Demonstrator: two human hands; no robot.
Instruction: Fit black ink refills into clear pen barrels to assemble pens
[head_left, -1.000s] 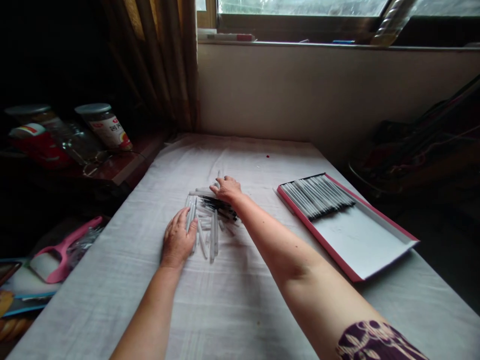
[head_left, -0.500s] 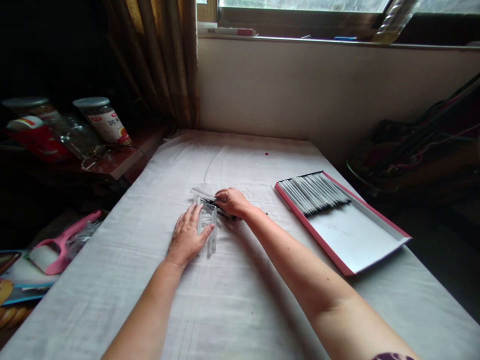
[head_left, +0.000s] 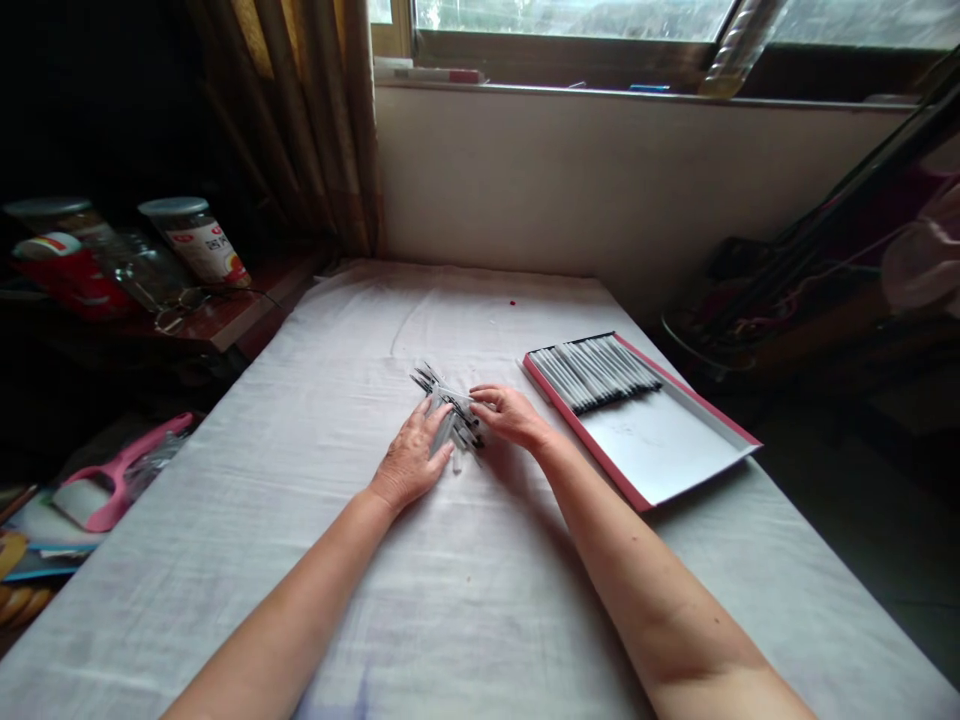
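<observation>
A small pile of slim, clear pens (head_left: pixel 466 432) with dark tips lies in the middle of the cloth-covered table. My left hand (head_left: pixel 409 455) rests flat over its left side, fingers stretched and thumb apart, covering some of the clear plastic pieces. At the pile's right edge, my right hand (head_left: pixel 506 412) has its fingers bent round the end of a clear pen lying across the top. Several dark points stick out beyond my left fingertips. To the right, a row of similar pens (head_left: pixel 596 372) lies side by side in a shallow red-edged box (head_left: pixel 697 450).
The white tablecloth (head_left: pixel 465 600) is wrinkled, with a tiny red bit (head_left: pixel 513 303) near the back. Left of the table are a pink-handled object (head_left: pixel 120 475), a labelled jar (head_left: pixel 199 242) and glasses (head_left: pixel 180 310). A curtain (head_left: pixel 307 130) hangs behind.
My left hand has shifted right, gathering the clear pieces closer together. My right hand has drawn back to the right side of the pile. The view has turned slightly right.
</observation>
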